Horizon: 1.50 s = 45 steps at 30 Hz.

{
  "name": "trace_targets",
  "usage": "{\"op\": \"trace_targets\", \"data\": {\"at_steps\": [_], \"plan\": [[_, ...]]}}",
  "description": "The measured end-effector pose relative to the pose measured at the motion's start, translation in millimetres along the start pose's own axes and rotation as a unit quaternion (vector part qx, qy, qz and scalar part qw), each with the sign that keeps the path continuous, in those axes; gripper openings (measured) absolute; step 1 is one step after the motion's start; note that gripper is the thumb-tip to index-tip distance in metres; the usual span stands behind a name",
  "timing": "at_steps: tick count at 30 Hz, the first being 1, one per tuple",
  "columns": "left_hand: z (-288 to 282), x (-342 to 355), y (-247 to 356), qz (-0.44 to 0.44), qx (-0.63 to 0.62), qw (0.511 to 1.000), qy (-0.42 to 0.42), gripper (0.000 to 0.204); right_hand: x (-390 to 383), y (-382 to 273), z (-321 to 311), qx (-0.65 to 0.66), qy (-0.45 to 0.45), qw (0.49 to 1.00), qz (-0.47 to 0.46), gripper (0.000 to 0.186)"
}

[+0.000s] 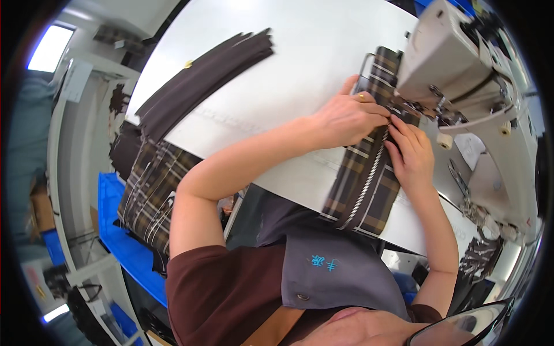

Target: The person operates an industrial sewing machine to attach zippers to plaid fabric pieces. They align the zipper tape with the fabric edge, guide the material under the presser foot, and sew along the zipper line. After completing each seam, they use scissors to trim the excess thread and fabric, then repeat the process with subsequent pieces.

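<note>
A plaid fabric panel (pixel 352 173) in brown, black and cream lies on the white table, running up to the sewing machine (pixel 438 63). A zipper (pixel 369 179) with silvery teeth on dark tape runs along it. My left hand (pixel 349 118), with a ring on one finger, presses down on the fabric beside the needle area, its fingers bent together. Close by, my right hand (pixel 414 153) grips the fabric at the zipper's right edge. Their fingertips nearly meet. The needle and presser foot are mostly hidden by my hands and the machine head.
Dark fabric strips (pixel 202 83) lie stacked on the table (pixel 300 40) at the left. Several plaid pieces (pixel 156 196) with loose white threads hang over its left edge, above a blue bin (pixel 124 242). Metal machine parts (pixel 461 179) stand at the right.
</note>
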<state>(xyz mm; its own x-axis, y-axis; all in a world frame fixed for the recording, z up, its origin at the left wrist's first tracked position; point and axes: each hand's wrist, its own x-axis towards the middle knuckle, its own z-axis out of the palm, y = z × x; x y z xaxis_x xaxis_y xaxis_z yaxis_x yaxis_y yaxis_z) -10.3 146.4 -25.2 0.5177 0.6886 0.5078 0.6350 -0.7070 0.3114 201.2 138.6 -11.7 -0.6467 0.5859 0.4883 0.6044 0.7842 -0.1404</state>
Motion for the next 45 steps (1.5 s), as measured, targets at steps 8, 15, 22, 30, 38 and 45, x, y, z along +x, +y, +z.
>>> {"op": "trace_targets", "data": {"at_steps": [8,15,22,30,38,45], "plan": [[-104,-72,-42,-0.254,0.355,0.878,-0.196,0.013,-4,3,0,0.023,-0.001,1.0,0.005,0.032],[-159,-156,-75,-0.331,0.196,0.918,0.095,0.023,-1,-1,-2,0.026,0.002,1.0,-0.001,0.03],[-155,-137,-78,-0.307,0.214,0.903,0.211,0.01,-1,1,-1,0.027,0.016,0.999,0.007,0.028],[-107,-119,97,-0.192,0.026,0.962,-0.191,0.018,-1,3,3,0.035,0.036,0.999,-0.006,0.026],[-113,-115,86,-0.017,0.232,0.907,-0.351,0.066,-4,5,5,0.02,0.051,0.998,-0.001,0.024],[-83,-99,51,-0.034,0.082,0.973,-0.212,0.044,-8,6,4,0.0,0.043,0.999,0.014,0.026]]}}
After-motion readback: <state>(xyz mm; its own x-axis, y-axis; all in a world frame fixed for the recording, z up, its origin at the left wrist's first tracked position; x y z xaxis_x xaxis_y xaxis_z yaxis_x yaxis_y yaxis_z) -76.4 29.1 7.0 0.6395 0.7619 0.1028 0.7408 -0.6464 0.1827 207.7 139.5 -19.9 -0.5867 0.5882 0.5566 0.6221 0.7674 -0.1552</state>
